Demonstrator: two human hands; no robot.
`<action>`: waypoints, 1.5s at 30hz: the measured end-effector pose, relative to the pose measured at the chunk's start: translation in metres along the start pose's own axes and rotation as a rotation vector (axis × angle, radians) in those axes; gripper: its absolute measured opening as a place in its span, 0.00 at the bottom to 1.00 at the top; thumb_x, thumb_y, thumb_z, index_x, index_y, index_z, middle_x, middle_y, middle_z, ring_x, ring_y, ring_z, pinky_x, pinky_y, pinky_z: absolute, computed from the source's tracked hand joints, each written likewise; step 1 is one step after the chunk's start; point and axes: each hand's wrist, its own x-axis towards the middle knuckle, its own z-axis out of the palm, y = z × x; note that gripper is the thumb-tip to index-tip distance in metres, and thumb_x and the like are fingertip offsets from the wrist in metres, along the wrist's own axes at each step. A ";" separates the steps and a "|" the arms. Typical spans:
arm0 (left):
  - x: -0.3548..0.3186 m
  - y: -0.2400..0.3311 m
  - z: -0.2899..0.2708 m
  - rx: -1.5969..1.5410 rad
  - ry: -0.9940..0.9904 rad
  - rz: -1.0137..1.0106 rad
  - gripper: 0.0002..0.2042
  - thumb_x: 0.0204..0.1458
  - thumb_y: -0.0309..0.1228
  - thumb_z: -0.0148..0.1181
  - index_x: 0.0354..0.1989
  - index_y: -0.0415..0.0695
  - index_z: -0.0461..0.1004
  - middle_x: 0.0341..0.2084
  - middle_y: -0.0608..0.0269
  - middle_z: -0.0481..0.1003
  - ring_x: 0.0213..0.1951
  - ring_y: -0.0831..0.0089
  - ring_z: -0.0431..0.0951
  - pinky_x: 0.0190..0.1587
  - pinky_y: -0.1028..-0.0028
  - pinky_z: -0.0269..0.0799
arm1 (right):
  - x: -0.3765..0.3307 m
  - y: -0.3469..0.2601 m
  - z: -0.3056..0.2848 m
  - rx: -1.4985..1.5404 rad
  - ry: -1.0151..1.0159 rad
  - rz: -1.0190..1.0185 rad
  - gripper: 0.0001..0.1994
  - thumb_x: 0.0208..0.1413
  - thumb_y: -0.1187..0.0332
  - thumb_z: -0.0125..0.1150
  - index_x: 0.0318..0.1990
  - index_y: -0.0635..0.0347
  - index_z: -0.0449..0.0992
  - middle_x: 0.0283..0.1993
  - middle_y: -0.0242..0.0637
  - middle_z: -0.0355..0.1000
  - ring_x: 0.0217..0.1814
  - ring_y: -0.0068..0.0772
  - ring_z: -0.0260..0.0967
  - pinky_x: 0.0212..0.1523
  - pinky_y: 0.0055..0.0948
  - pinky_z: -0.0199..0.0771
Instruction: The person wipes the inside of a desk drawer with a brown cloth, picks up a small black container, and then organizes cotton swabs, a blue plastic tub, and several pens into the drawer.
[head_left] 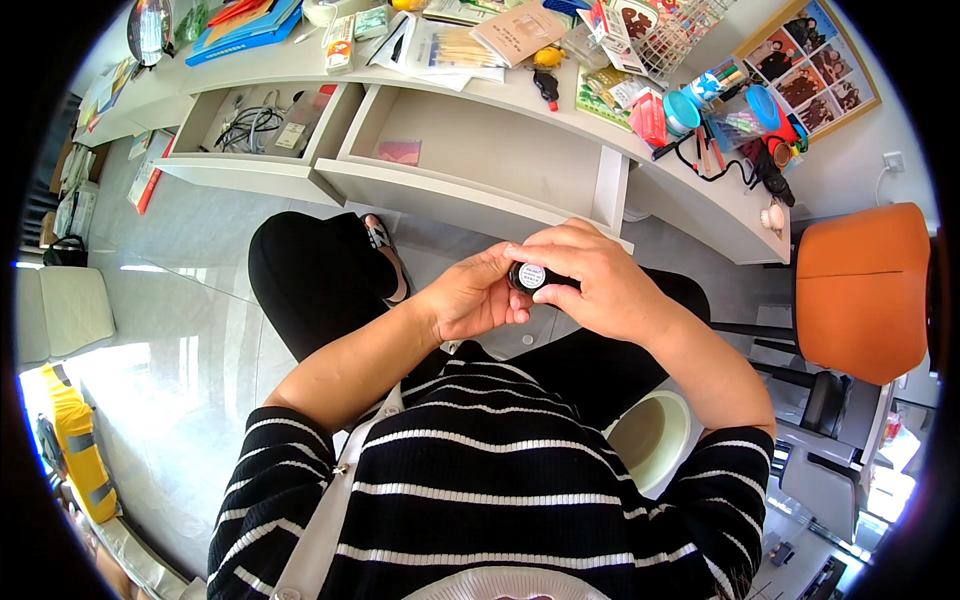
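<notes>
From afar, I'd expect the small, black, white-labelled cylindrical container (530,277) to be light, stiff and possibly slippery, best held around its sides. I see it in front of the black-and-white striped knit top (480,470), grasped between the left hand (478,295) and right hand (588,273), fingers bent, bare forearms (365,345) angled inward

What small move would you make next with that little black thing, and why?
Perhaps bring the black thing forward over the wide drawer: the left hand and right hand hold it between them near that drawer, which stands open, and much of its base shows around the pink card. That's only my judgement.
</notes>
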 end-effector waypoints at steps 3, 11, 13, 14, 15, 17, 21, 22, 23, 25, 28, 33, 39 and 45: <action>0.000 0.000 0.000 0.012 0.020 0.020 0.13 0.63 0.41 0.46 0.46 0.46 0.65 0.36 0.63 0.70 0.32 0.73 0.72 0.37 0.70 0.75 | 0.000 0.000 -0.001 -0.001 0.010 0.000 0.26 0.40 0.78 0.65 0.52 0.56 0.75 0.46 0.38 0.73 0.49 0.41 0.66 0.51 0.35 0.67; 0.000 0.006 -0.001 0.047 0.108 0.052 0.13 0.63 0.40 0.47 0.46 0.44 0.67 0.37 0.61 0.72 0.34 0.72 0.74 0.42 0.68 0.75 | -0.006 0.002 0.000 -0.034 0.091 0.031 0.26 0.40 0.77 0.66 0.52 0.57 0.75 0.50 0.37 0.71 0.51 0.41 0.67 0.53 0.34 0.68; 0.000 0.008 0.003 0.039 0.116 0.076 0.13 0.63 0.39 0.46 0.48 0.44 0.68 0.38 0.60 0.73 0.35 0.72 0.75 0.44 0.68 0.75 | -0.008 0.002 0.000 -0.031 0.131 0.055 0.25 0.41 0.75 0.67 0.52 0.57 0.75 0.50 0.37 0.71 0.51 0.40 0.68 0.52 0.34 0.69; 0.000 0.009 0.004 0.045 0.120 0.074 0.14 0.63 0.39 0.46 0.49 0.44 0.68 0.38 0.60 0.73 0.35 0.72 0.75 0.44 0.68 0.75 | -0.009 0.003 0.000 -0.022 0.150 0.064 0.25 0.41 0.74 0.68 0.52 0.57 0.74 0.50 0.38 0.70 0.50 0.39 0.68 0.51 0.33 0.69; 0.000 0.011 0.005 0.051 0.124 0.072 0.14 0.63 0.39 0.46 0.49 0.44 0.68 0.38 0.60 0.73 0.34 0.72 0.75 0.44 0.68 0.75 | -0.009 0.005 0.001 -0.012 0.168 0.072 0.24 0.42 0.74 0.68 0.52 0.57 0.74 0.49 0.38 0.70 0.50 0.39 0.69 0.51 0.33 0.70; 0.002 0.011 0.005 0.060 0.134 0.066 0.15 0.63 0.39 0.45 0.51 0.44 0.67 0.39 0.60 0.73 0.34 0.72 0.75 0.44 0.69 0.75 | -0.010 0.007 0.003 -0.003 0.184 0.076 0.23 0.42 0.72 0.69 0.50 0.59 0.75 0.46 0.38 0.69 0.47 0.39 0.68 0.48 0.33 0.70; 0.003 0.008 0.004 0.063 0.142 0.046 0.15 0.64 0.39 0.44 0.51 0.43 0.67 0.39 0.59 0.73 0.35 0.72 0.76 0.44 0.69 0.75 | -0.011 0.004 0.005 -0.003 0.177 0.090 0.22 0.43 0.73 0.69 0.50 0.59 0.75 0.44 0.38 0.70 0.48 0.38 0.69 0.49 0.31 0.71; 0.003 0.008 0.004 0.061 0.140 0.041 0.15 0.64 0.39 0.44 0.51 0.43 0.67 0.40 0.58 0.74 0.36 0.72 0.76 0.44 0.69 0.75 | -0.011 0.004 0.005 -0.022 0.177 0.085 0.22 0.43 0.72 0.69 0.49 0.59 0.75 0.44 0.38 0.70 0.47 0.38 0.69 0.48 0.31 0.71; 0.003 0.007 0.003 0.059 0.140 0.037 0.16 0.64 0.39 0.45 0.52 0.42 0.67 0.40 0.58 0.74 0.36 0.72 0.76 0.44 0.70 0.75 | -0.011 0.004 0.005 -0.040 0.176 0.080 0.21 0.43 0.72 0.69 0.49 0.59 0.75 0.43 0.38 0.70 0.47 0.38 0.69 0.48 0.31 0.71; 0.003 0.005 0.002 0.056 0.140 0.028 0.17 0.63 0.39 0.45 0.53 0.42 0.66 0.41 0.58 0.74 0.36 0.72 0.76 0.45 0.70 0.75 | -0.011 0.005 0.006 -0.061 0.179 0.074 0.20 0.44 0.72 0.69 0.48 0.60 0.76 0.43 0.37 0.70 0.46 0.38 0.69 0.47 0.31 0.71; 0.000 0.009 0.008 -0.044 0.087 0.002 0.17 0.62 0.37 0.48 0.55 0.41 0.66 0.42 0.58 0.74 0.37 0.71 0.76 0.47 0.69 0.74 | -0.013 0.006 0.007 -0.067 0.200 0.058 0.19 0.43 0.71 0.69 0.47 0.60 0.76 0.42 0.37 0.70 0.44 0.38 0.69 0.45 0.32 0.71; -0.003 0.009 0.000 0.029 0.019 0.032 0.18 0.59 0.31 0.53 0.57 0.40 0.65 0.43 0.58 0.74 0.40 0.70 0.77 0.49 0.68 0.74 | -0.013 0.008 0.008 -0.075 0.234 0.027 0.19 0.42 0.69 0.70 0.45 0.60 0.77 0.40 0.38 0.70 0.43 0.41 0.68 0.42 0.34 0.71; -0.004 0.009 -0.006 0.080 -0.035 0.022 0.20 0.55 0.32 0.59 0.56 0.41 0.66 0.45 0.58 0.73 0.43 0.69 0.76 0.47 0.69 0.74 | -0.015 0.006 0.007 -0.088 0.237 0.006 0.19 0.43 0.68 0.69 0.45 0.60 0.77 0.40 0.39 0.69 0.44 0.41 0.67 0.43 0.35 0.70; -0.003 0.004 -0.009 0.086 -0.027 0.019 0.20 0.55 0.34 0.60 0.54 0.42 0.68 0.44 0.61 0.74 0.45 0.69 0.74 0.47 0.68 0.72 | -0.016 0.005 0.005 -0.099 0.236 0.002 0.19 0.43 0.68 0.69 0.45 0.60 0.77 0.40 0.38 0.69 0.44 0.41 0.67 0.43 0.35 0.70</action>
